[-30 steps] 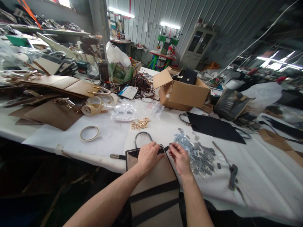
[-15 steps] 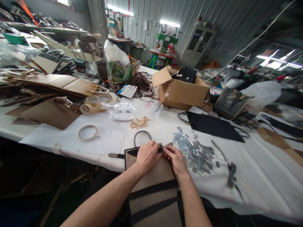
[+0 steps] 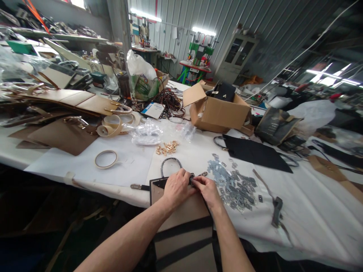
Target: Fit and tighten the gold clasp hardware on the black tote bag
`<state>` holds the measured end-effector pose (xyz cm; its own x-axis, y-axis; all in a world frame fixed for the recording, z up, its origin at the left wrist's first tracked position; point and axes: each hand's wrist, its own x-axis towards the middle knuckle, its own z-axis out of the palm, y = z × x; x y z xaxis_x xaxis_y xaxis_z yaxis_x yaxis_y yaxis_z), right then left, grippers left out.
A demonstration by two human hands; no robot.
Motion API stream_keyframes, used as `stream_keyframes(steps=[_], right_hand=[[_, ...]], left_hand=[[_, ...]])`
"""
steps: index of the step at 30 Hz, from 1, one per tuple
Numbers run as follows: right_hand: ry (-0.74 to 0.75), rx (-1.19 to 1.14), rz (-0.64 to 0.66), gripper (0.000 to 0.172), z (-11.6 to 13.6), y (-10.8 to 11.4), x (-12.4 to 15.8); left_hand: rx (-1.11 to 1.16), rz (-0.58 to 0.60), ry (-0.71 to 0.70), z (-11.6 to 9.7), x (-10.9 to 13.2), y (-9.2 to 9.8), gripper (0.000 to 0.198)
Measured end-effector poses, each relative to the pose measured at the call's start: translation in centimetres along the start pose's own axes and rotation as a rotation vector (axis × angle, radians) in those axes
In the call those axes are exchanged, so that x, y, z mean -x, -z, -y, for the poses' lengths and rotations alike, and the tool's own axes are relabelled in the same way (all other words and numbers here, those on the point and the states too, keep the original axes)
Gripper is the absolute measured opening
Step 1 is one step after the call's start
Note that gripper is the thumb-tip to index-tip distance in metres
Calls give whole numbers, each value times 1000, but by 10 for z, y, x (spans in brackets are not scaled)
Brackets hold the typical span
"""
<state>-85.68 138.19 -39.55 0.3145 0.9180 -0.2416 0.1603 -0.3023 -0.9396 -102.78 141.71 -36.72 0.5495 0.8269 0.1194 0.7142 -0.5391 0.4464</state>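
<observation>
Both hands close on the tan bag panel's top edge: left hand gripping it, right hand pinching beside it.

A long counter with a white cover holds many things. A tan bag panel hangs over its near edge. Grey metal bits, gold clips, a tape ring, a black sheet and a cardboard box lie on it.
</observation>
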Motion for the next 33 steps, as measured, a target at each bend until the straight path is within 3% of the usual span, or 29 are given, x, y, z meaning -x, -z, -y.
stream_keyframes(steps=[5,8,11,14,16,18,26,30,33], right_hand=[[3,11,-120,38,2,-8,-1],[47,-4,-89,40,-1,-5,0],[127,33,-123,47,-6,16,-5],[151,247,-346,56,-6,50,-20],[141,379,-414,53,-3,69,-34],[128,459,-404,44,0,79,-46],[62,666,-357,21,-2,69,-60],[63,633,-377,14,-5,68,-63],[62,529,-409,15,-7,68,-62]], left_hand=[[10,-3,-10,-1,-1,0,34],[11,-13,-14,-2,-1,1,33],[22,-10,-28,-1,-1,0,36],[39,-5,-41,0,-1,-1,40],[42,-14,-37,1,-1,-2,39],[44,-21,-36,1,-1,-2,39],[48,-27,-33,0,0,-2,42],[127,8,-82,6,4,0,40],[280,-29,-190,22,15,10,53]])
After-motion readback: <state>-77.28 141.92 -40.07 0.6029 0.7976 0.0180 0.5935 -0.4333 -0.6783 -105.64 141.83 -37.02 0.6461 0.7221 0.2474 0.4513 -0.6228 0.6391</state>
